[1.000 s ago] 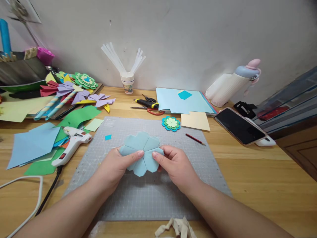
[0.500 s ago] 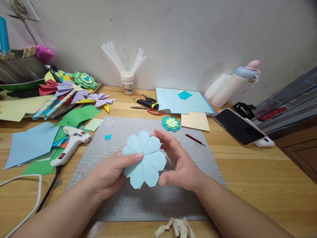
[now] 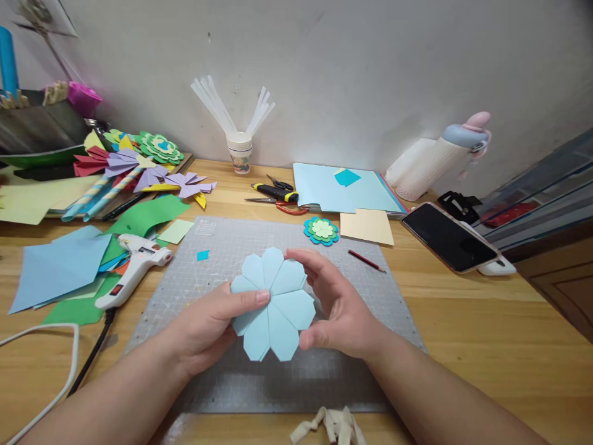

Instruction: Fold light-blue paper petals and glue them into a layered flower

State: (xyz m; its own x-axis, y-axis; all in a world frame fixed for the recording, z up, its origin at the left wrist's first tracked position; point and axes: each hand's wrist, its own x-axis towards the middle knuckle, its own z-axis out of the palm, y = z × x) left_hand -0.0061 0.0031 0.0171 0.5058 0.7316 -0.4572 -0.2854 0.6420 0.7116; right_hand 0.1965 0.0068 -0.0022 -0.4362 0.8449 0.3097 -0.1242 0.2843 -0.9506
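We held the folded paper flower (image 3: 273,303) over the middle of the cutting mat (image 3: 222,247), our left hand (image 3: 208,324) at its left side and our right hand (image 3: 338,309) around its right rim. On the mat's far right corner lay a small layered flower (image 3: 321,230), with a pencil (image 3: 365,261) at the right edge. The glue gun (image 3: 132,272) lay just left of the mat on loose sheets (image 3: 60,269). Behind the mat lay scissors (image 3: 278,199) and a paper stack (image 3: 324,185), with a cup of sticks (image 3: 239,154) farther back. A phone (image 3: 448,238) lay to the mat's right, and a cloth strip (image 3: 331,423) lay before it.
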